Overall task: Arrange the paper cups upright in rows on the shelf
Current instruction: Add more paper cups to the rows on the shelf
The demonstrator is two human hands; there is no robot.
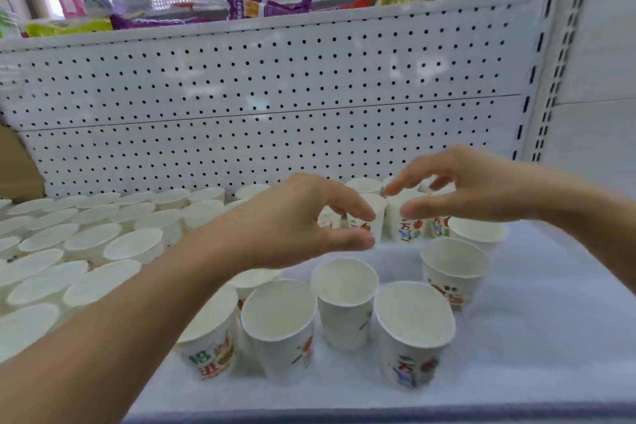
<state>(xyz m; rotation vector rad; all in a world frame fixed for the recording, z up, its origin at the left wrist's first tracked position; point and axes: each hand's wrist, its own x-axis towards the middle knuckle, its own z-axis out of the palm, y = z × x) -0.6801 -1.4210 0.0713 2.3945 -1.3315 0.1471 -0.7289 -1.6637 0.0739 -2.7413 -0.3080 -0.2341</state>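
A left forearm point(103, 337) stretches over loose paper cups point(278, 327) standing at the shelf's point(550, 320) near edge. The left hand point(309, 220) and right hand point(461, 189) are both half-open and empty above a far cluster point(407, 231) by the pegboard point(275, 96). Packed rows point(89, 241) fill the left; a light grip on the sidewalls should spare the cups from crushing, though the near cups crowd the way back.

White paper cups point(134, 244) with bright printed sides stand upright, mouths up, on the pale shelf point(537, 337) — packed in tight rows across its left part; a looser group point(278, 313) stands near the front edge, rims close together. A few more cups point(407, 227) stand at the back right; another pair point(454, 262) stands just in front of them — also upright.
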